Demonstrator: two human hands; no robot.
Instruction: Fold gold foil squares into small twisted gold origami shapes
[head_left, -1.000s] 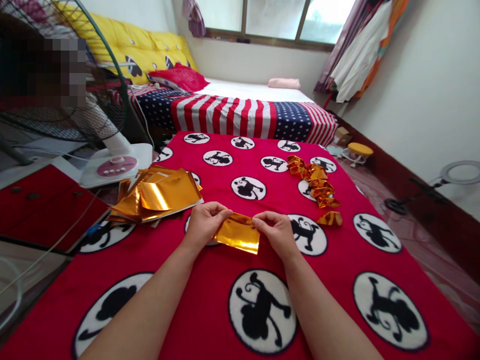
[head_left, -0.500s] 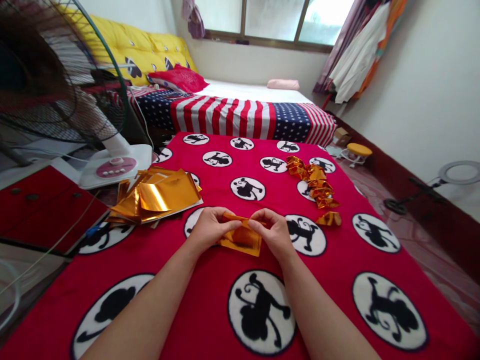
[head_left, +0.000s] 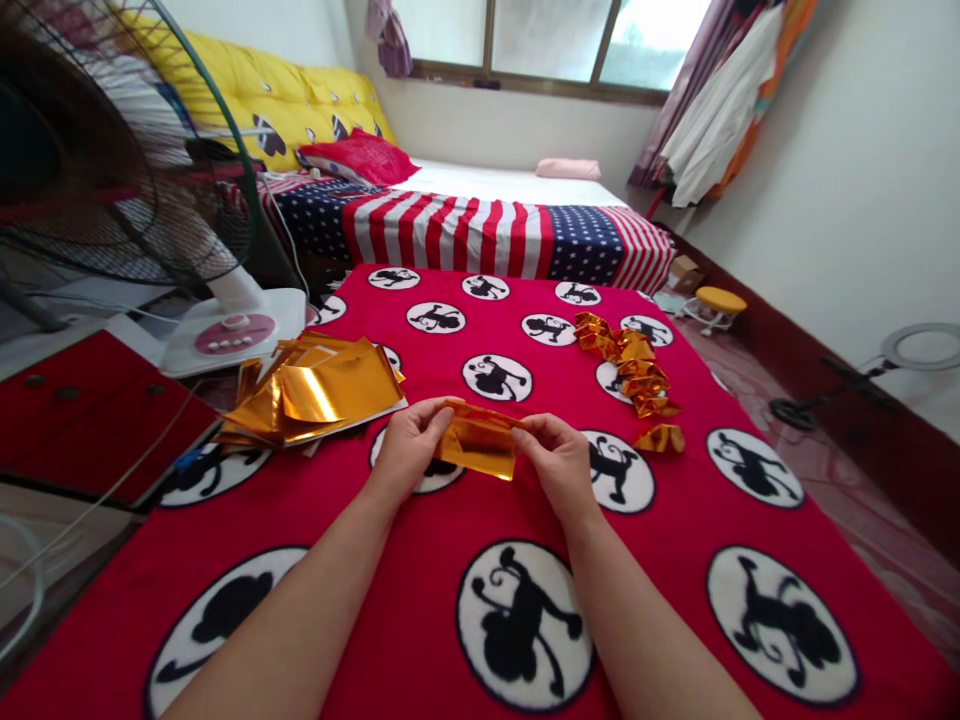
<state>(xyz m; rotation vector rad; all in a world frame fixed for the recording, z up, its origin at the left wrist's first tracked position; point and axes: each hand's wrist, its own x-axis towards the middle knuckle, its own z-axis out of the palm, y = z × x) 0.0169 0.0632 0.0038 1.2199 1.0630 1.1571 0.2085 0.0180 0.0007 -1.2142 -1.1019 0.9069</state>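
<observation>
A shiny gold foil sheet (head_left: 480,445) is stretched between my two hands, just above the red cloth with monkey prints (head_left: 390,620). My left hand (head_left: 409,440) pinches its left end, thumb on top. At the right end, the thumb and fingers of my right hand (head_left: 553,455) close on the upper corner. A loose stack of flat gold sheets (head_left: 337,390) lies to the left of my left hand. Several folded gold pieces (head_left: 641,380) form a row at the right, with one more folded piece (head_left: 661,438) at its near end.
An electric fan (head_left: 232,320) stands at the left, beside a red cabinet (head_left: 97,420). Beyond the cloth is a bed with a striped, starred cover (head_left: 450,230). A yellow stool (head_left: 720,300) and a ring-shaped stand (head_left: 922,347) are on the right.
My hands have moved apart, with the left shifting left and the right shifting slightly right. More of the foil's width shows between them, and its lower edge sits higher.
</observation>
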